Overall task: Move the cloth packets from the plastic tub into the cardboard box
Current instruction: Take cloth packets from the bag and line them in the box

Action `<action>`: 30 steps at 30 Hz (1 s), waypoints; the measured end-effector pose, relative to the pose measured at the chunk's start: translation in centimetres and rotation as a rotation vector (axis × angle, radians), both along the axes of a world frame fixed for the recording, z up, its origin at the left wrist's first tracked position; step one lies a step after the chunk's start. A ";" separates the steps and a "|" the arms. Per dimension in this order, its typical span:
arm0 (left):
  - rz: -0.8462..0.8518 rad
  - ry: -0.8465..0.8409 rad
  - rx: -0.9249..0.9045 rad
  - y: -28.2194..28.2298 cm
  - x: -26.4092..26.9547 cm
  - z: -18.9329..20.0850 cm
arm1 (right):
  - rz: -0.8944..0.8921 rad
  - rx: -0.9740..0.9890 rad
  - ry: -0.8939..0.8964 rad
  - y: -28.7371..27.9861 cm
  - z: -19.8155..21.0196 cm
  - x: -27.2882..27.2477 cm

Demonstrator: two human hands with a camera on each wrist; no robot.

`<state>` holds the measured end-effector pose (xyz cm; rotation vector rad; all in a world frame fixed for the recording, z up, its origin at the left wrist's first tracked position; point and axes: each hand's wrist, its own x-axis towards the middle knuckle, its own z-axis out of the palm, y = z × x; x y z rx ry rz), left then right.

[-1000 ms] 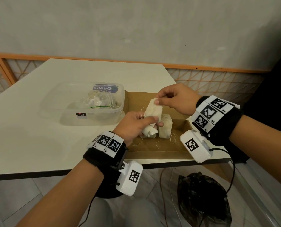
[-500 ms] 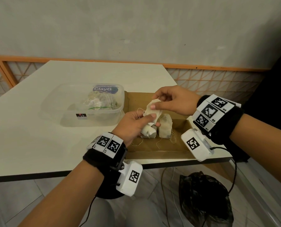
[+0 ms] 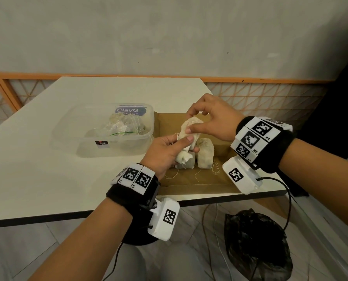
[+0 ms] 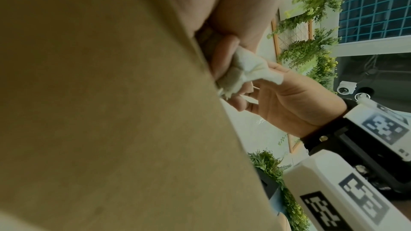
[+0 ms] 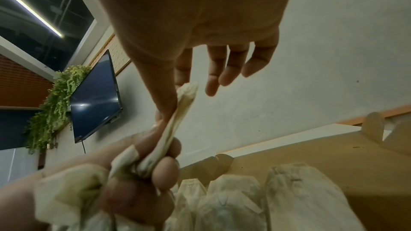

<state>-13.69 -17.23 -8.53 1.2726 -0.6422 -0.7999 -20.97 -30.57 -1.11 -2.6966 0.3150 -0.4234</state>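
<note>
A pale cloth packet (image 3: 190, 126) is held upright over the cardboard box (image 3: 189, 180). My left hand (image 3: 186, 144) grips its bunched lower end (image 4: 249, 69). My right hand (image 3: 189, 123) pinches its upper end (image 5: 186, 97) between thumb and forefinger, the other fingers (image 5: 224, 69) spread loose. Two more packets (image 3: 205, 157) stand in the box just below, with loose strings trailing. The clear plastic tub (image 3: 84, 142) sits left of the box with several packets (image 3: 122, 126) heaped inside.
The box and tub stand on a white table (image 3: 47, 175), the box near its front right corner. A black plastic bag (image 3: 258, 244) and cables lie on the floor below. An orange lattice rail (image 3: 260, 96) and a wall are behind.
My right hand has shifted its pinch on the packet's upper end, which now tilts and spreads wider. My left hand keeps its grip in nearly the same place.
</note>
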 end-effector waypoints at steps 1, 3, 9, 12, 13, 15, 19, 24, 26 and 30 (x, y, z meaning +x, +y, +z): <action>0.003 0.001 -0.003 0.0 0.0 0.0 | -0.018 0.020 -0.015 0.0 0.0 0.1; 0.007 0.009 -0.019 0.1 -0.1 0.1 | -0.043 0.071 -0.061 0.0 0.0 0.1; 0.032 0.023 -0.051 0.2 0.1 0.0 | -0.050 0.166 -0.081 -0.2 -0.2 0.0; 0.040 0.021 -0.036 0.0 0.4 -0.3 | -0.037 0.217 -0.140 -0.1 -0.6 0.0; 0.039 0.032 -0.036 0.1 0.5 -0.4 | -0.042 0.226 -0.159 -0.1 -0.7 0.0; 0.044 0.057 -0.044 0.0 0.7 -0.4 | -0.064 0.219 -0.185 -0.1 -0.7 0.1; 0.000 0.229 -0.113 -0.1 1.3 -0.3 | -0.095 0.260 -0.238 -0.3 -0.4 0.3; -0.053 0.261 -0.118 0.1 1.3 -0.1 | -0.066 0.351 -0.221 -0.2 -0.3 0.6; -0.065 0.231 -0.090 0.1 1.1 0.2 | -0.069 0.310 -0.177 -0.2 -0.3 0.8; -0.043 0.090 -0.033 0.0 1.2 -0.5 | -0.024 0.225 -0.065 -0.1 0.2 1.1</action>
